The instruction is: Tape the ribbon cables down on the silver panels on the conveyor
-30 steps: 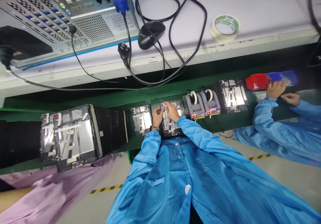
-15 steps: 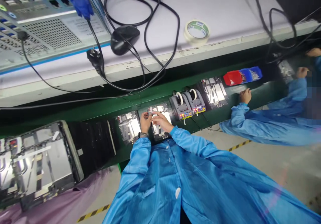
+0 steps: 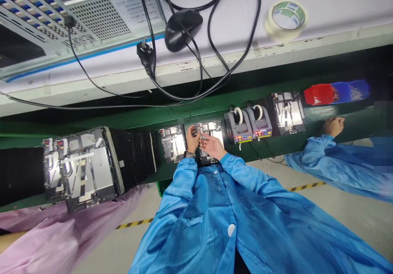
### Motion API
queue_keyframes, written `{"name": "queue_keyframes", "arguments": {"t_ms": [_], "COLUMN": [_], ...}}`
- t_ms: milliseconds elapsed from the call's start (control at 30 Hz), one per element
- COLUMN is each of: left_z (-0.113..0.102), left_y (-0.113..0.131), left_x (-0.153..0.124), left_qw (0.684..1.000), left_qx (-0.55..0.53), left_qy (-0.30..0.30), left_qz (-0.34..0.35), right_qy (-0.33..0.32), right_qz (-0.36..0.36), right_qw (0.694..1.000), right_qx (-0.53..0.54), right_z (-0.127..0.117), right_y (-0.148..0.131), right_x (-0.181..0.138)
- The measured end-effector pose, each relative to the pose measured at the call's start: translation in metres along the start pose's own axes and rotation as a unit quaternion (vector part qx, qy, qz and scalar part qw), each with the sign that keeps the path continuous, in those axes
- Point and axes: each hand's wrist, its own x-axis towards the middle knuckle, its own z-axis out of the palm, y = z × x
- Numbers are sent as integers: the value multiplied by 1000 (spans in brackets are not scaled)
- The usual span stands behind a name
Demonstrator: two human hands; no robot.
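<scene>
Flat, rectangular, silver-and-black device assembly (image 3: 217,127) is lying on the green bench (image 3: 236,152). Over it we are holding our left hand (image 3: 192,140) curled, our right hand (image 3: 212,146) half-open; any grip, we cannot tell. Slipping leftward, we could be knocking the similar silver-and-black unit (image 3: 174,143).

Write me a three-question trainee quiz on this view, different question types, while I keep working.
1. Count: how many grey tape dispensers stand right of the device under the person's hands?
2. Multiple choice: which wrist shows a dark band? A) right; B) left; C) both.
3. True or false: on the white shelf, the black mouse lies left of the tape roll.

Key: 1. Two. 2. B. 3. True.
</scene>
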Motion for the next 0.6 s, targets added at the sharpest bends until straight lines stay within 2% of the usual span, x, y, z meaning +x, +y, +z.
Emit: {"name": "queue_keyframes", "arguments": {"t_ms": [167, 600], "left_z": [0, -7], "left_y": [4, 17], "left_x": [-2, 0], "left_qw": [1000, 998], "left_qx": [6, 26], "left_qy": [17, -30], "left_qz": [19, 56], "right_qy": [3, 25], "right_qz": [16, 18], "right_qw": [1000, 999], "right_qx": [16, 16], "right_z": [2, 4], "right_y": [2, -1], "right_x": [8, 15]}}
